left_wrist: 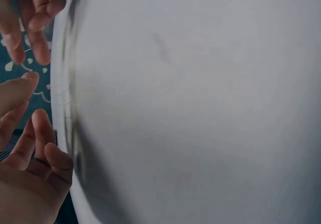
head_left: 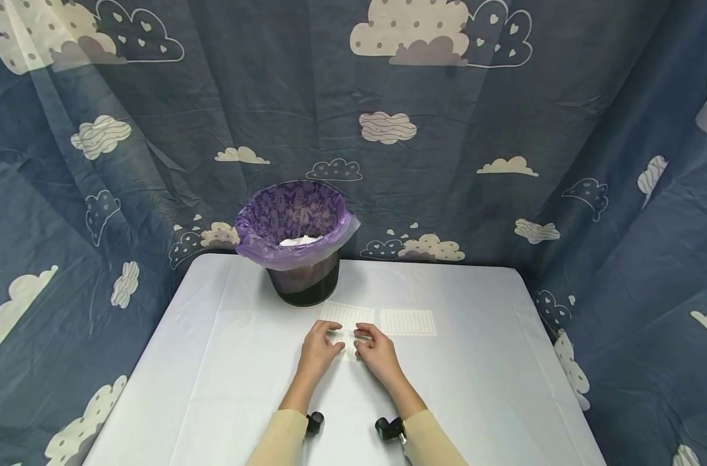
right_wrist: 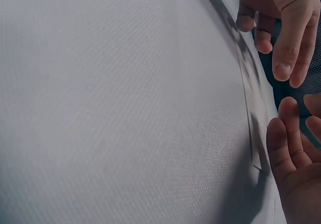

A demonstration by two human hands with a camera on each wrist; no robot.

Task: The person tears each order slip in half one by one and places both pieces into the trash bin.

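In the head view, my left hand (head_left: 319, 349) and my right hand (head_left: 378, 353) face each other above a white lined sheet (head_left: 348, 354). Their fingers are loosely bent, with a gap between the two hands. Neither hand shows anything in its grasp, and both wrist views show bare fingers just off the white surface. Part of the near sheet is hidden by the hands. Just beyond it lies another lined sheet (head_left: 346, 314), and a third lined sheet (head_left: 408, 322) is flat to its right.
A dark bin (head_left: 304, 285) with a purple liner (head_left: 254, 243) stands at the back left of the white-covered table (head_left: 475, 369). Crumpled white material (head_left: 299, 241) shows inside it. Blue cloud-patterned curtains (head_left: 283, 97) surround the back and sides.
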